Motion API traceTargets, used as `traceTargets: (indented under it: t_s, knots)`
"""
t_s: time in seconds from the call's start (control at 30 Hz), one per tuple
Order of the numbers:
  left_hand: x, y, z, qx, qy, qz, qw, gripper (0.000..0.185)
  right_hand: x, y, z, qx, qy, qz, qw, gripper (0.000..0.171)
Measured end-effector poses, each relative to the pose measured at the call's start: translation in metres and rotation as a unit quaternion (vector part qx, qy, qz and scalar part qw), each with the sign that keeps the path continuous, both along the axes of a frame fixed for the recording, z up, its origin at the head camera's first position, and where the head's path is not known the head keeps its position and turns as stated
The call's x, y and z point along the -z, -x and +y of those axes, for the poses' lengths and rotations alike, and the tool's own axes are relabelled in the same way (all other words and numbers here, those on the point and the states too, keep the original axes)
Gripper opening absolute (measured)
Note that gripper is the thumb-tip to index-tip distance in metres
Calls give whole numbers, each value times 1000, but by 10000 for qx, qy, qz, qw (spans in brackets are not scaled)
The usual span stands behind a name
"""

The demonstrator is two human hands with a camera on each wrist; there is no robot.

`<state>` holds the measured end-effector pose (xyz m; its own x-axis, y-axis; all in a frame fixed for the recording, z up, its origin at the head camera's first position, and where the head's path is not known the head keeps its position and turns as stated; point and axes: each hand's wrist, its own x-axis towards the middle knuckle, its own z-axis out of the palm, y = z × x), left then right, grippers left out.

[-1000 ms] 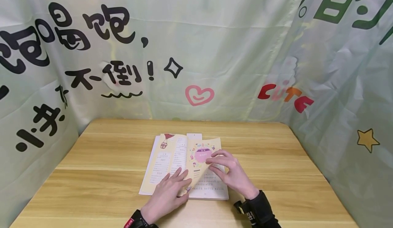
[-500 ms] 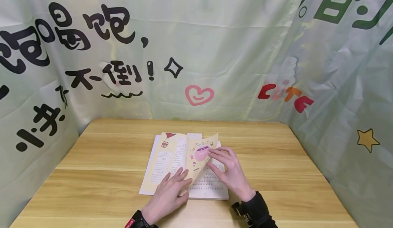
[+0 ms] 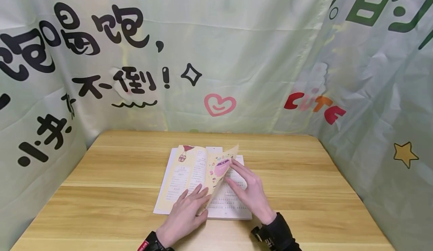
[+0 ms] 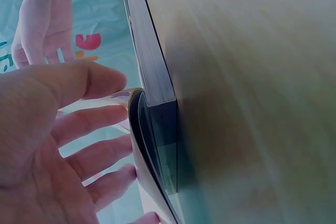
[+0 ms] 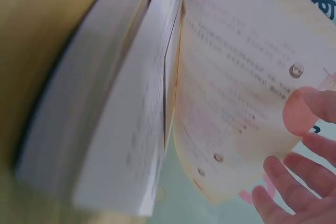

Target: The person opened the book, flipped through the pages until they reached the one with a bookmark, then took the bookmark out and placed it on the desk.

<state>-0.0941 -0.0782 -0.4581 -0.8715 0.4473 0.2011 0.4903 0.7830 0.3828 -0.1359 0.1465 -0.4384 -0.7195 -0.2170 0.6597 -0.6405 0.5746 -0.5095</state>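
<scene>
- Book point(image 3: 203, 183) lay open on the table point(image 3: 101, 191); left hand point(image 3: 184, 215) pressed flat, fingers straight, on its left pages.
- Right hand point(image 3: 248, 191), fingers extended, lifted one page point(image 3: 221, 166).
- Right wrist view alone showed the page's printed underside point(image 5: 231, 108).

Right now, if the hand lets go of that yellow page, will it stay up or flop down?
It would probably flop: the yellow page already bends in a curve where the right hand lifts it. It looks thin and light, likely easy to crease. The book beneath looks thick, so probably heavier and stays put.

Overhead head view, close wrist views
</scene>
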Motion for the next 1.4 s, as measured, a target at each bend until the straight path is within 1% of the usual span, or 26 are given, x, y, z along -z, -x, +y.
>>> traceTargets:
  t_s: [0.13, 0.17, 0.3, 0.43, 0.53, 0.67, 0.8, 0.93, 1.03, 1.2, 1.3, 1.4]
  knots:
    - [0, 0, 0, 29, -7, 228, 9997, 40, 3, -2, -4, -247, 247, -552, 9979, 56]
    - [0, 1, 0, 26, -10, 279, 9996, 41, 4, -3, -5, -313, 311, -708, 9965, 58]
    - [1, 1, 0, -3, -83, 434, 9990, 42, 6, -4, -9, -664, 660, -1090, 9896, 66]
    - [2, 2, 0, -66, -207, 507, 9985, 39, 6, -4, -11, -968, 1032, -1522, 9782, 68]
    - [3, 2, 1, -136, -305, 570, 9978, 34, 6, -5, -12, -1062, 1162, -1891, 9693, 67]
    - [3, 2, 2, -228, -490, 635, 9965, 28, 5, -7, -14, -1147, 1255, -2433, 9549, 64]
    - [2, 3, 4, -346, -758, 574, 9949, 26, 3, -10, -17, -1168, 1349, -2913, 9398, 61]
    - [1, 3, 5, -495, -1110, 479, 9914, 21, 2, -11, -20, -1301, 1414, -3184, 9283, 60]
    - [0, 4, 5, -606, -1455, 315, 9870, 16, 3, -11, -21, -1548, 1390, -3244, 9227, 59]
    - [-1, 4, 3, -876, -1949, -83, 9769, 14, 4, -11, -20, -1861, 1181, -3291, 9182, 58]
    - [-2, 6, 1, -980, -2335, -293, 9670, 14, 6, -11, -21, -1936, 1052, -3377, 9151, 56]
    - [-3, 7, -1, -956, -2779, -490, 9546, 15, 9, -10, -22, -1973, 937, -3487, 9114, 55]
